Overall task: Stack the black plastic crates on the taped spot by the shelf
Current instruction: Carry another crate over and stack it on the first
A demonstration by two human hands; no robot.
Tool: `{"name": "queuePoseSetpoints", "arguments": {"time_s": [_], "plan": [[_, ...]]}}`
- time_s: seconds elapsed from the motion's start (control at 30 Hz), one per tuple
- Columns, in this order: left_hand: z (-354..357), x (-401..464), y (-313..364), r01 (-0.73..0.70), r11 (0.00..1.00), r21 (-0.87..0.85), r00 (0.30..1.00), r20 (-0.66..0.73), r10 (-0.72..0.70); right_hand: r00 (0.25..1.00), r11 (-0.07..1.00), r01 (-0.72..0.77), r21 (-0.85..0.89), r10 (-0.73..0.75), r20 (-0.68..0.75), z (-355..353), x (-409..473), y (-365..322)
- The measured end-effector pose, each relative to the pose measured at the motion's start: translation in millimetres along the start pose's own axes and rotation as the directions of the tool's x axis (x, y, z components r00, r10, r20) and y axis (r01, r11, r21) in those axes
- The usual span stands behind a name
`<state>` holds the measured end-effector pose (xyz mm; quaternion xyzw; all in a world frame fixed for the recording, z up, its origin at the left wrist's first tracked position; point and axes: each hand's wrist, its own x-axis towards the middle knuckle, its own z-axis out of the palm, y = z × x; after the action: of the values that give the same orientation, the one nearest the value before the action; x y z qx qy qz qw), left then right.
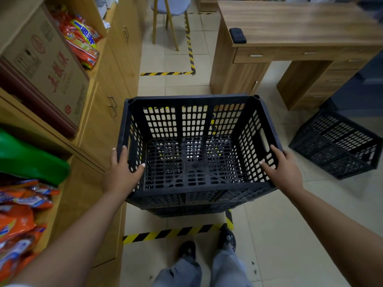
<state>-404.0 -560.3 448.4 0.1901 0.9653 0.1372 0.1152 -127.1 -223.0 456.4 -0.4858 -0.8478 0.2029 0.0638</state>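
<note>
1. Pale square floor tiles (269,224) carry strips of yellow-and-black striped tape (172,233) that mark out a spot beside the wooden shelf (99,112).
2. Over that spot sits a black plastic crate (194,154), a rectangular box with slotted lattice walls and floor, open side up.
3. Under its near edge shows the rim of a lower crate (186,212); whether the upper one rests fully on it cannot be told.
4. At the crate's left rim, the left hand (122,172) has its grip curled over the edge, thumb inside, fingers outside.
5. At the right rim, the right hand (284,168) grips likewise, just below an oblong handle slot.
6. Well apart to the right, another black crate (335,146) lies tilted on the floor.
7. Glossy orange snack bags (18,220) and a cardboard box (47,65) fill the shelf.
8. Beyond stands a wood-grain surface (300,25) with a small dark object (238,35) at its corner.
</note>
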Motion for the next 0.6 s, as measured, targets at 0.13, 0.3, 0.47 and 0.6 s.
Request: {"name": "queuePoseSetpoints", "arguments": {"time_s": [0.13, 0.3, 0.47, 0.6], "plan": [[-1.6, -0.3, 1.5, -0.007, 0.999, 0.037, 1.0, 0.007, 0.006, 1.0, 0.998, 0.005, -0.06, -0.005, 0.005, 3.7, 0.6, 0.6], [0.3, -4.9, 5.1, -0.032, 0.989, 0.145, 0.999, 0.02, 0.029, 0.994, 0.978, 0.105, -0.18, -0.104, 0.011, 1.4, -0.2, -0.6], [4.8, -10.2, 0.6, -0.104, 0.974, 0.202, 0.995, 0.022, 0.102, 0.974, 0.932, 0.225, -0.284, -0.205, 0.1, 1.7, -9.3, 1.1], [4.7, -7.4, 1.7, -0.092, 0.972, 0.214, 0.996, -0.001, 0.095, 0.979, 0.922, 0.204, -0.329, -0.186, 0.086, 5.6, -5.9, 1.2]]}}
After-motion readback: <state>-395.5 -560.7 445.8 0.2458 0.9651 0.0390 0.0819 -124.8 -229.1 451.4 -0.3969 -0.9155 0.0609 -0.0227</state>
